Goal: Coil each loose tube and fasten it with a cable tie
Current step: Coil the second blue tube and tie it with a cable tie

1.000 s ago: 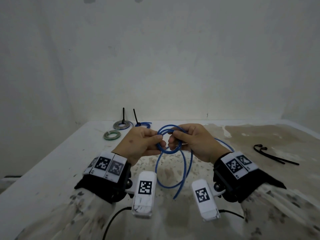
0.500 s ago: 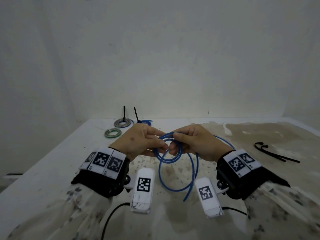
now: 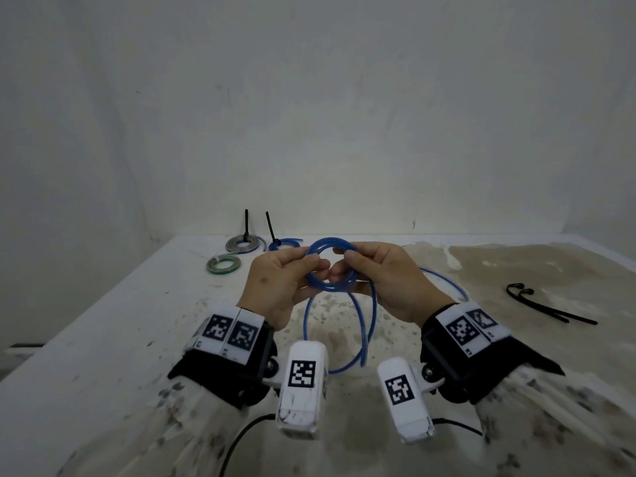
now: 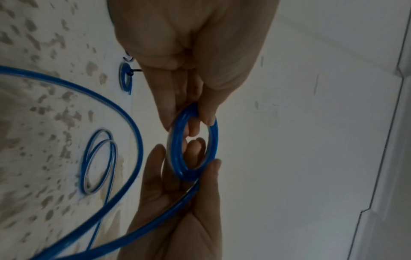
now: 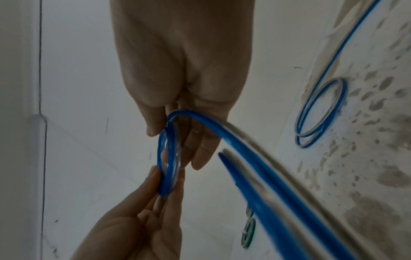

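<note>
A blue tube [image 3: 329, 266] is wound into a small coil [image 4: 191, 144] held upright above the table, between both hands. My left hand [image 3: 315, 266] pinches the coil's left side with thumb and fingers [image 4: 195, 123]. The coil's right side is pinched by my right hand [image 3: 344, 266], with fingers [image 5: 177, 137] through the ring. The loose tail [image 3: 364, 325] hangs down in a long loop toward my wrists, and more of it trails behind the right hand [image 3: 447, 280]. Two black cable ties [image 3: 547, 304] lie on the table to the right.
Three tied coils lie at the far left of the table: grey [image 3: 244, 243], green [image 3: 223, 264] and blue [image 3: 282, 243], two with black tie tails standing up. The white table [image 3: 103, 321] has a stained patch on the right. A wall stands close behind.
Both hands have lifted the coil slightly and turned it to face me. The hanging tail has swung right and its free end sits higher.
</note>
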